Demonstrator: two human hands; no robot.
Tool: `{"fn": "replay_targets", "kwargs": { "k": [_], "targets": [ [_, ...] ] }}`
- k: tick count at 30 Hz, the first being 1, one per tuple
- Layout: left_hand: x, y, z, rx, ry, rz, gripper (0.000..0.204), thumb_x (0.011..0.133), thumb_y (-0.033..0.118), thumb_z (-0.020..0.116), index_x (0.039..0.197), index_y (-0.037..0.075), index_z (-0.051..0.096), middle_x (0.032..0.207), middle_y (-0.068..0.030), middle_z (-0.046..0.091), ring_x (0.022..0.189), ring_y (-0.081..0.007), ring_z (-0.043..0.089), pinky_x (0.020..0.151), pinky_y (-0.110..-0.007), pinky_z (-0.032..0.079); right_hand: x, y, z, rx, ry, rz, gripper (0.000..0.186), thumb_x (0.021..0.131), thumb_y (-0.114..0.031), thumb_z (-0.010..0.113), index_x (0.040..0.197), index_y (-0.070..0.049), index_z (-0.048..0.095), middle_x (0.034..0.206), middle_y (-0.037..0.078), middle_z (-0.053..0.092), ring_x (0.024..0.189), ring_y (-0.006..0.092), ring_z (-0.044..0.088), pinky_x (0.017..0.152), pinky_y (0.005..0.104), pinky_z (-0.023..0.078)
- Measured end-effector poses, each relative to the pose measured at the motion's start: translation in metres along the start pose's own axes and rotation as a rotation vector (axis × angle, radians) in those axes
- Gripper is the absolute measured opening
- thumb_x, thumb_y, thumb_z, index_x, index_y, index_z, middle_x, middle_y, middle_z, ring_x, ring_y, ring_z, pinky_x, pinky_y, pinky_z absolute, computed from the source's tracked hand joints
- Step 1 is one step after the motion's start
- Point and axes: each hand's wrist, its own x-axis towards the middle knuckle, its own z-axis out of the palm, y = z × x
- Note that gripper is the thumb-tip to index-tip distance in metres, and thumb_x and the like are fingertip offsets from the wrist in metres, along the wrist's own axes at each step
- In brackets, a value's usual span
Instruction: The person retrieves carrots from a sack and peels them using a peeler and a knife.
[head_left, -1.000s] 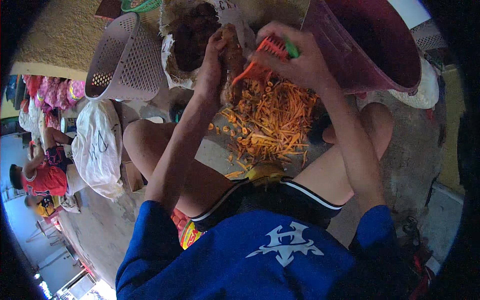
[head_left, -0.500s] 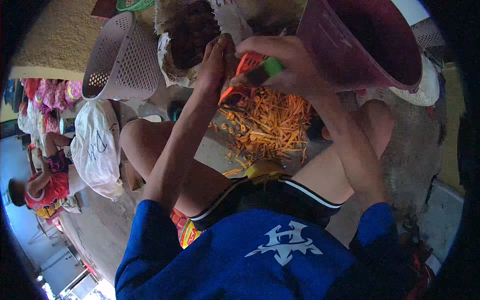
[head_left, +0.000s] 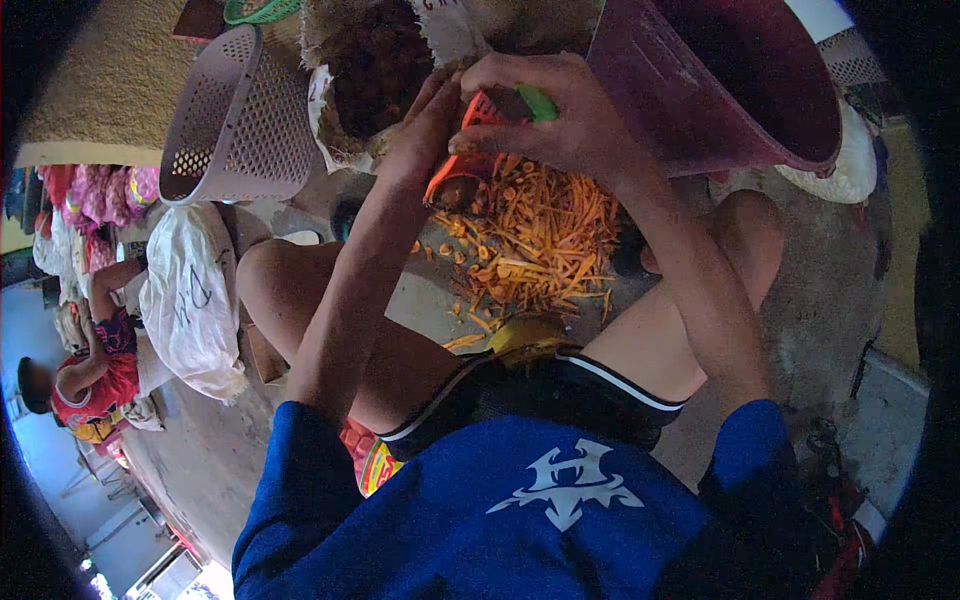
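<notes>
Both my hands are together above a heap of orange strips and round end pieces (head_left: 545, 235), which look like carrot peelings. The fingers of my right hand (head_left: 555, 115) curl around a tool with a green handle (head_left: 538, 103); its working end is hidden. My left hand (head_left: 425, 125) is closed close beside it, and whatever its fingers hold is hidden. Between and just below the hands shows an orange-red perforated plastic basket (head_left: 437, 183), with brownish contents near its lower rim. My right hand covers part of this basket.
A large maroon tub (head_left: 690, 130) stands at the far right. An open sack (head_left: 320, 115) of dark contents and a grey perforated basket (head_left: 250, 150) are at the far left. A tied white sack (head_left: 190, 300) lies left, near a seated person in red (head_left: 105, 375).
My right hand has shifted slightly left and up with the green-handled tool, and its fingers look sharper. More of the orange basket's contents shows below it. My left hand stays nearly in place.
</notes>
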Motion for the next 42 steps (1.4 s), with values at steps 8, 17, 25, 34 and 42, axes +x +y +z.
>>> {"fn": "replay_targets", "kwargs": {
  "k": [8,17,25,34,42],
  "targets": [
    [0.01,-0.003,-0.007,-0.091,-0.054,0.019,0.044,0.105,0.027,0.048,0.144,0.009,0.04,0.133,-0.014,0.054,0.117,-0.0248,0.06,0.087,-0.035,0.057,0.004,0.002,-0.002,-0.024,0.005,0.173,0.043,0.076,-0.03,0.086,0.105,-0.004,0.066,0.085,0.006,0.068,0.078,0.0089,0.064,0.072,0.0282,0.053],
    [0.05,-0.023,-0.034,0.002,0.002,0.192,0.039,0.104,0.026,0.05,0.14,0.011,0.047,0.132,-0.0122,0.057,0.117,-0.0214,0.059,0.093,-0.033,0.052,0.003,-0.001,-0.009,-0.015,-0.048,0.15,0.041,0.078,-0.028,0.084,0.105,-0.005,0.065,0.087,0.005,0.068,0.079,0.0118,0.065,0.074,0.0278,0.053],
    [0.049,-0.021,-0.028,0.023,0.012,0.235,0.04,0.101,0.026,0.055,0.137,0.012,0.049,0.127,-0.0098,0.059,0.113,-0.018,0.06,0.093,-0.033,0.051,0.001,0.001,-0.009,-0.044,0.049,-0.016,0.042,0.075,-0.029,0.085,0.105,-0.006,0.067,0.094,0.007,0.07,0.083,0.0164,0.069,0.075,0.0296,0.054],
    [0.03,-0.012,-0.02,-0.027,-0.039,0.07,0.053,0.099,0.041,0.056,0.141,0.011,0.046,0.134,-0.0097,0.054,0.109,-0.0201,0.062,0.087,-0.034,0.055,0.001,0.011,-0.01,-0.077,0.027,0.198,0.042,0.077,-0.032,0.085,0.106,-0.006,0.067,0.099,0.006,0.071,0.09,0.0149,0.069,0.079,0.0302,0.053],
    [0.015,-0.009,-0.013,0.107,-0.102,0.189,0.039,0.103,0.031,0.048,0.137,0.012,0.05,0.123,-0.007,0.059,0.112,-0.0171,0.059,0.093,-0.031,0.049,-0.006,0.062,-0.039,-0.32,0.345,0.41,0.048,0.076,-0.043,0.083,0.112,-0.014,0.069,0.097,0.006,0.073,0.089,0.0217,0.071,0.082,0.0361,0.055]
  ]
}}
